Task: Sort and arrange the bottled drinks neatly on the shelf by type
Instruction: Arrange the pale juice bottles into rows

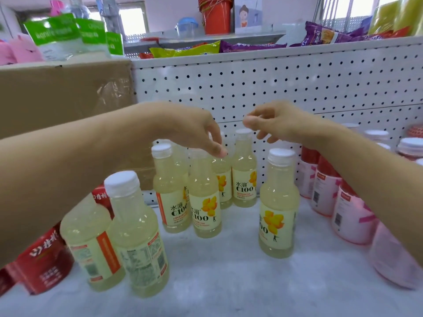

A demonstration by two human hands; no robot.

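Several pale yellow lemon drink bottles with white caps stand on the white shelf (229, 271): a cluster (204, 202) at the back middle, two (137, 236) at the front left, one (278, 207) alone at right. Pink drink bottles (350, 216) line the right side. My left hand (194, 131) hangs over the back cluster, fingertips down at the cap of a bottle there, gripping nothing I can see. My right hand (274, 124) hovers above the back right yellow bottle (243, 170), fingers loosely curled, holding nothing.
A cardboard box (64, 94) stands at the back left. Red cartons (43, 259) sit at the left front edge. A white pegboard wall (297, 88) closes the back. Snack bags (229, 46) lie on the shelf above.
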